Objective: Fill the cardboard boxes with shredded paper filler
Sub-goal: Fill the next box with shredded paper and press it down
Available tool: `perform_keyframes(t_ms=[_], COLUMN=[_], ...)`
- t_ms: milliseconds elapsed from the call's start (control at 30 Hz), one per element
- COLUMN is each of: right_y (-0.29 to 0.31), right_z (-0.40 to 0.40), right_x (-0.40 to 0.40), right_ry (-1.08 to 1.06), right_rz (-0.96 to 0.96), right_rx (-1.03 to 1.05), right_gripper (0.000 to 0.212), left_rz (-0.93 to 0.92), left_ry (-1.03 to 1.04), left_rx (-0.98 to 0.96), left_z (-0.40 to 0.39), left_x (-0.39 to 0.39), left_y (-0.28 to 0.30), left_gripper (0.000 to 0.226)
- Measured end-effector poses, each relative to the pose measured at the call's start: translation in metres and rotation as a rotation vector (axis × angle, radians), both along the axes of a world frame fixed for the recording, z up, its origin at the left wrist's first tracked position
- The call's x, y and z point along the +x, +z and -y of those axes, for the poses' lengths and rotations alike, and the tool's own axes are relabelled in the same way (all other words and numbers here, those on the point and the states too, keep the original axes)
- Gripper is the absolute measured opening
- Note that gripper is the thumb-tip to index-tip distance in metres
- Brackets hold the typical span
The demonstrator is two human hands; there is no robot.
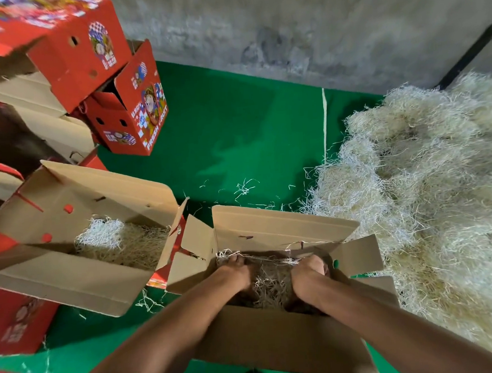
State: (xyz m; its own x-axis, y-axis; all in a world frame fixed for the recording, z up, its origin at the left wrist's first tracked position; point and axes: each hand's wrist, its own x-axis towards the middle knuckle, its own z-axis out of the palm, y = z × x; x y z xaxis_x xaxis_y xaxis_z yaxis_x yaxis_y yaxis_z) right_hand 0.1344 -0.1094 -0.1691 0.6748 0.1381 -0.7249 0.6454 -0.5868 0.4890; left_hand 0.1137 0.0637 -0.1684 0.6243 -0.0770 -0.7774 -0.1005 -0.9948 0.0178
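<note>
Down at the bottom middle of the frame sits an open cardboard box [278,332] with its flaps standing up. Both hands are inside it, on the shredded paper [270,286] that lies in the bottom. The left hand [234,271] is at the left side of the box, with its fingers bent down into the paper strands. The right hand [310,269] is at the right side; its fingers go down into the paper and I cannot tell how they lie. A few strands hang over the far edge of the box, between the hands.

Just beside it, at the middle left, a second open box [70,274] already has a heap of paper in it. At the right side of the frame is a big pile of shredded paper [431,190] on the green floor [235,129]. Red fruit boxes [128,107] are stacked at the upper left. A grey wall [285,23] runs along the top.
</note>
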Motion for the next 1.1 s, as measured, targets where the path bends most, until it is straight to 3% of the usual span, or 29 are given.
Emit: perform_keyframes(t_ms=[300,367,500,567,667,733,800,1000,1100], right_y=[0.018,0.027,0.051,0.054,0.031,0.015,0.002,-0.009,0.001], right_z=[0.012,0.008,0.003,-0.001,0.01,0.02,0.022,0.014,0.011], right_x=[-0.005,-0.004,0.002,0.003,-0.002,-0.006,-0.004,-0.003,-0.005], right_ry=[0.039,-0.011,0.032,-0.016,-0.177,-0.147,-0.209,-0.245,-0.27], right_rz=[-0.018,0.016,0.116,0.034,-0.119,-0.169,-0.194,-0.136,-0.164], right_rx=[0.0,0.133,0.494,0.63,0.754,0.69,0.577,0.274,0.256], right_gripper=[0.039,0.029,0.017,0.019,0.014,0.012,0.025,0.078,0.072], left_rz=[-0.023,0.077,0.325,0.312,0.113,0.009,-0.058,-0.064,-0.059], left_ry=[-0.005,-0.045,-0.115,-0.132,-0.1,-0.043,-0.053,-0.247,-0.241], left_rx=[-0.047,-0.108,-0.166,-0.095,0.02,-0.005,0.021,0.24,0.276], left_z=[0.007,0.007,0.0,0.005,0.013,0.012,0.012,0.013,0.006], left_x=[-0.007,-0.008,-0.006,-0.002,0.001,0.003,0.003,0.0,-0.002], left_y=[0.032,0.038,0.048,0.053,0.048,0.037,0.028,0.007,0.004], left_gripper=[0.048,0.036,0.033,0.03,0.032,0.031,0.033,0.09,0.089])
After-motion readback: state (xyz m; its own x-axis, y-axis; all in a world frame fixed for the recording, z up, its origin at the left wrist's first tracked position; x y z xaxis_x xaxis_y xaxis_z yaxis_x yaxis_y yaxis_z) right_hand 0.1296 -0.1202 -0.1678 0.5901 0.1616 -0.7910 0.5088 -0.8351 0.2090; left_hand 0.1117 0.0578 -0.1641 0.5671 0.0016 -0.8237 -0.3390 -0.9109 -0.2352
